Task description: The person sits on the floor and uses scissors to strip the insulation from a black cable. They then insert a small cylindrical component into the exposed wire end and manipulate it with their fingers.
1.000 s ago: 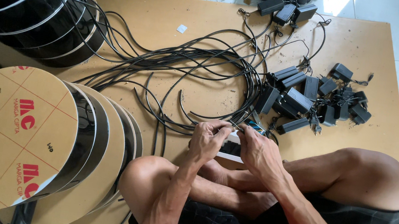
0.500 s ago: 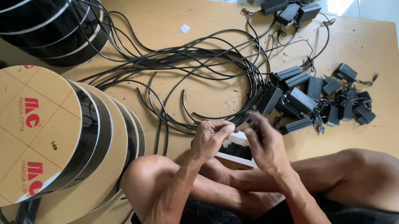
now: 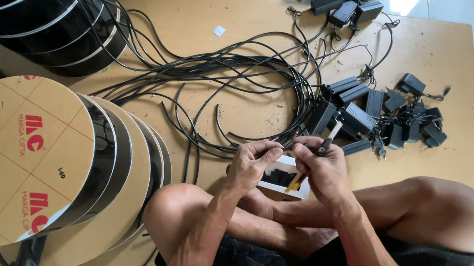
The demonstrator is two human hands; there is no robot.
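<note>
Grip: right hand (image 3: pixel 323 171) clenches a yellow-handled tool (image 3: pixel 297 182); left hand (image 3: pixel 250 164) pinches a black cable end (image 3: pixel 281 151).
Place: above a small white box (image 3: pixel 286 186), near the knees.
Nearby: black power adapters (image 3: pixel 376 112), cable spools (image 3: pixel 28 165).

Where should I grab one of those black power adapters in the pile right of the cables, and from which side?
Judging by shape, take the adapter at the pile's near-left edge by its long flat sides, coming from above. It lies flat on the board, its boxy body exposed, while cords tangle among the blocks farther right. The left hand and right hand work just below it, so approach from the far side.
</note>
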